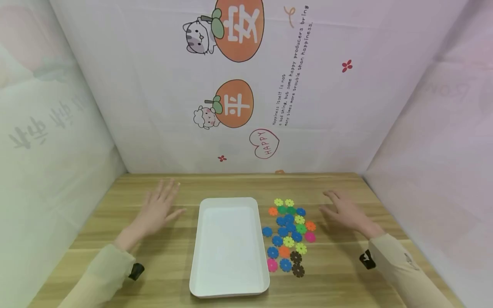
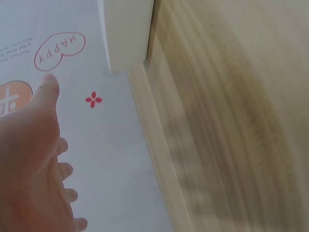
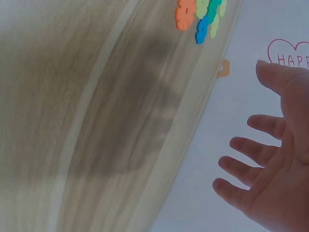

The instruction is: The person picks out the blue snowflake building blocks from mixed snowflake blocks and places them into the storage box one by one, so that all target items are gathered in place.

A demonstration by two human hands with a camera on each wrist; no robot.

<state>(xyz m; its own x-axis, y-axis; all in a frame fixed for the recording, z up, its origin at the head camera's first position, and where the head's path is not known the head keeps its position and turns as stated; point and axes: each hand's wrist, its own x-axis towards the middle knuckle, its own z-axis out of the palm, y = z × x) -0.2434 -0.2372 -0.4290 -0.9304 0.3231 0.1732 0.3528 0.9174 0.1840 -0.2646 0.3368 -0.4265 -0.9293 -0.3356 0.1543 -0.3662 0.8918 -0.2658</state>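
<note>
Flanking the white rectangular tray and flat flower-shaped discs, left hand and right hand hold nothing, each grip loosely spread, perhaps so everything lies reachable between them.

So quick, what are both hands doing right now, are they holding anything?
Left hand: open, holding nothing, left of the white tray.
Right hand: open, holding nothing, right of the colourful discs.
</note>
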